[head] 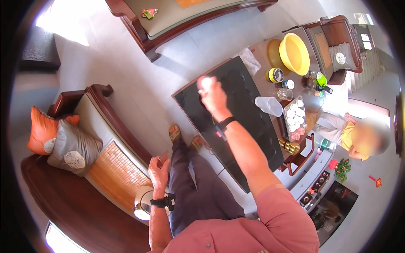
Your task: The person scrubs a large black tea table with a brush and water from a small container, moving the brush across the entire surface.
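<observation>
My right hand [215, 98] is stretched over the black tabletop [240, 126] with its fingers closed around a small, pale pinkish round object [205, 83], blurred. My left hand [159, 172] is raised beside my left thigh, thumb and fingers close together; whether something thin is between them cannot be told. On the brown table part to the right lie a clear tray [288, 121] of white and pinkish round items, a translucent plastic cup [269, 106] on its side, a clear glass [285, 94], a yellow-sided jar [275, 75] and a white-lidded jar [288, 84].
A yellow plastic basin [294, 54] and a crumpled cloth [250, 60] are at the table's far end. Gold-coloured cups [289, 147] stand near its right edge. A person [346, 132] is beyond the table. Wooden sofas [104, 126] stand left and at the top; a stool [305, 155] is at right.
</observation>
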A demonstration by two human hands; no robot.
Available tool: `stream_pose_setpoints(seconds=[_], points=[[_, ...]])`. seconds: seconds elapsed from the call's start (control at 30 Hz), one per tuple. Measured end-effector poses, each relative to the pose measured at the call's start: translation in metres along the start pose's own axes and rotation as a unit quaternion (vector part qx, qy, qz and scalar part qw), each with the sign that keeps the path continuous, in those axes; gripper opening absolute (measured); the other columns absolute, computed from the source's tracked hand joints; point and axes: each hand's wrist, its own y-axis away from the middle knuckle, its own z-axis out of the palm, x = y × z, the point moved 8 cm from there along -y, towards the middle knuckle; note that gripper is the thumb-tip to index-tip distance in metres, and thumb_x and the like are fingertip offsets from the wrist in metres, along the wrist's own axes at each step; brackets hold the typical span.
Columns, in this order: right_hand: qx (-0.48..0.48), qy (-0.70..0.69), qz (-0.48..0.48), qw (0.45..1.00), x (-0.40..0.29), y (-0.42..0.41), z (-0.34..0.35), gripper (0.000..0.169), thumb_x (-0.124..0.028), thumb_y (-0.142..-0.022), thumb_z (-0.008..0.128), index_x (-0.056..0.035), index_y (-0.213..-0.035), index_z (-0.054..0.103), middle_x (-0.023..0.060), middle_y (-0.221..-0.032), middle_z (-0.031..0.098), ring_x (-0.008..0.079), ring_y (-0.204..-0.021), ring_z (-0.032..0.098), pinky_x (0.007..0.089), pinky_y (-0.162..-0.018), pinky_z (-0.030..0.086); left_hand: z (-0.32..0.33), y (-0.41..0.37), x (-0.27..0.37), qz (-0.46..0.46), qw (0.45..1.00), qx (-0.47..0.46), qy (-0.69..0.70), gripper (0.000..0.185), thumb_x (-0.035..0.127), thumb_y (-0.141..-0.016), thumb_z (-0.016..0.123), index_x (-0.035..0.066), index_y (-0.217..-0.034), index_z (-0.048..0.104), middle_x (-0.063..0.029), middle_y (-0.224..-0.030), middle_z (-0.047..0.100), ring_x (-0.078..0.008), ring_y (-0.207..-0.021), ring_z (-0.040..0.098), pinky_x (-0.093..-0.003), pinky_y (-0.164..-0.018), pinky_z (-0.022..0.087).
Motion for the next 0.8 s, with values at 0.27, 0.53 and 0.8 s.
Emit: stream_pose_setpoints(seconds=[0.27, 0.53, 0.8], points=[[0.054, 0.015, 0.043, 0.998, 0.016, -0.028, -0.023, 0.057, -0.03, -0.089, 0.082, -0.0025, -0.125, 0.046, 0.0251, -0.109, 0.063, 0.0463, -0.098, 0.071, 0.0557, -0.081, 0.06, -0.003, -0.014, 0.007, 0.018, 0.999, -0.006, -0.039, 0.027, 0.011, -0.084, 0.084, -0.001, -0.101, 0.066, -0.0092, -0.082, 0.064, -0.0206, -0.071, 0.061, -0.0354, -0.071, 0.052], [0.056, 0.017, 0.111, 0.992, 0.089, -0.08, -0.049, 0.06, -0.033, -0.088, 0.082, -0.0032, -0.126, 0.046, 0.0267, -0.117, 0.065, 0.049, -0.104, 0.07, 0.057, -0.088, 0.057, 0.006, -0.025, 0.014, 0.02, 0.999, -0.022, -0.042, 0.024, 0.011, -0.088, 0.081, -0.001, -0.103, 0.066, -0.0035, -0.084, 0.065, -0.0126, -0.078, 0.058, -0.0324, -0.074, 0.051], [0.055, 0.057, 0.078, 0.994, 0.055, -0.072, -0.036, 0.062, -0.034, -0.09, 0.082, -0.0024, -0.128, 0.044, 0.0261, -0.111, 0.063, 0.0475, -0.099, 0.071, 0.0555, -0.082, 0.06, 0.006, -0.025, 0.007, 0.009, 0.999, -0.029, -0.038, 0.024, 0.011, -0.087, 0.081, -0.001, -0.102, 0.066, -0.0035, -0.083, 0.064, -0.0128, -0.076, 0.057, -0.032, -0.072, 0.051]])
